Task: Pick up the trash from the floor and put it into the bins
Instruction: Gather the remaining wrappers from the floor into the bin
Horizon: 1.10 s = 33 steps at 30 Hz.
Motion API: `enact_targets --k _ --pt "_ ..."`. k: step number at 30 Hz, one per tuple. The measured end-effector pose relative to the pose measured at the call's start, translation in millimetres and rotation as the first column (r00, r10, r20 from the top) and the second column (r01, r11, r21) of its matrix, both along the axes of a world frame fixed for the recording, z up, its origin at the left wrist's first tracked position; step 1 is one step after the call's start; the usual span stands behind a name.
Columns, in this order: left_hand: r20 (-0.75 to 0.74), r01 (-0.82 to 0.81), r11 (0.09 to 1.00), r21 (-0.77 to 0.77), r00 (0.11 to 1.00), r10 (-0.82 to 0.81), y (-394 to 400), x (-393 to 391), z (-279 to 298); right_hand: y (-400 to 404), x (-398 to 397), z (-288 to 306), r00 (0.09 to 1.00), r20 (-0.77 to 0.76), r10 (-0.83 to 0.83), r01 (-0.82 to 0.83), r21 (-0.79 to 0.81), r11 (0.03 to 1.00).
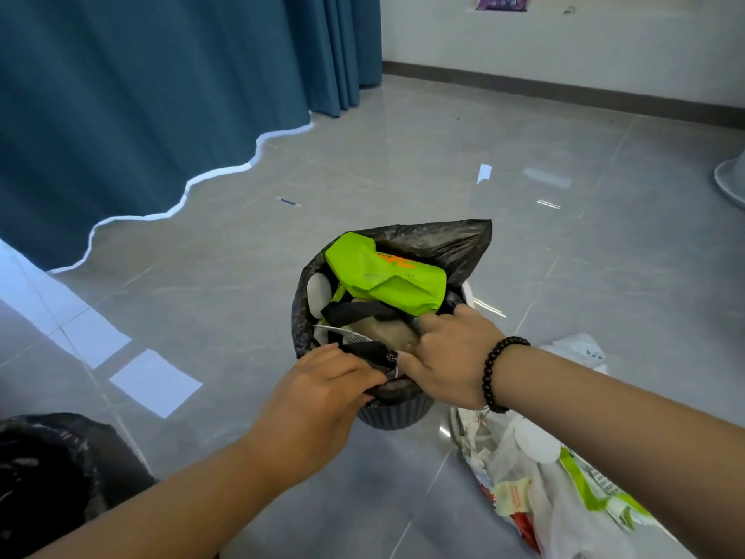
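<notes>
A small dark ribbed bin (pixel 397 413) stands on the grey tile floor, lined with a black plastic bag (pixel 443 244). It is stuffed with trash: a bright green wrapper (pixel 387 276) on top, a white round piece (pixel 319 290) and a brownish lump (pixel 383 332) below. My left hand (pixel 322 393) grips the near edge of the black bag at the rim. My right hand (pixel 447 357), with a dark bead bracelet on the wrist, has its fingers curled down into the bin beside the brownish lump.
A clear plastic bag of mixed trash (pixel 552 490) lies on the floor at the right. A second bin with a black liner (pixel 52 474) is at the lower left. Small scraps (pixel 483 172) and a thin stick (pixel 288 202) lie farther off. A blue curtain (pixel 141 94) hangs on the left.
</notes>
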<state>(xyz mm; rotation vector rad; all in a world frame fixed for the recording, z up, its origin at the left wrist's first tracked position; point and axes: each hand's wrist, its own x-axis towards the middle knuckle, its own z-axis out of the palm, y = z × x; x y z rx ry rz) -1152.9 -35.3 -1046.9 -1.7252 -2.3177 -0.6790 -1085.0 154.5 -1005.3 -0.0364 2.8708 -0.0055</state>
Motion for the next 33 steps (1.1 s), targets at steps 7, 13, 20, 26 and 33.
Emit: enact_targets --k 7,13,20,26,33 --pt "0.03 -0.05 0.997 -0.06 0.998 0.052 -2 -10 8 9 1 -15 0.955 -0.297 -0.018 -0.025 -0.141 0.99" --pt "0.016 -0.197 0.976 -0.096 0.98 0.2 3 -3 15 22 52 -31 0.875 -0.476 -0.088 -0.042 -0.256 0.966" --pt "-0.086 -0.215 0.977 -0.01 0.973 0.213 20 40 24 51 123 -63 0.78 -0.49 -0.39 0.104 -0.513 0.852" --pt "-0.186 0.058 0.997 -0.052 0.98 -0.067 52 79 -2 74 173 -110 0.657 -0.143 -0.741 0.506 -0.644 0.573" --pt "0.481 -0.044 0.849 -0.527 0.808 0.341 93 147 -73 63 221 -144 0.532 -0.007 -0.847 0.672 -0.605 0.427"
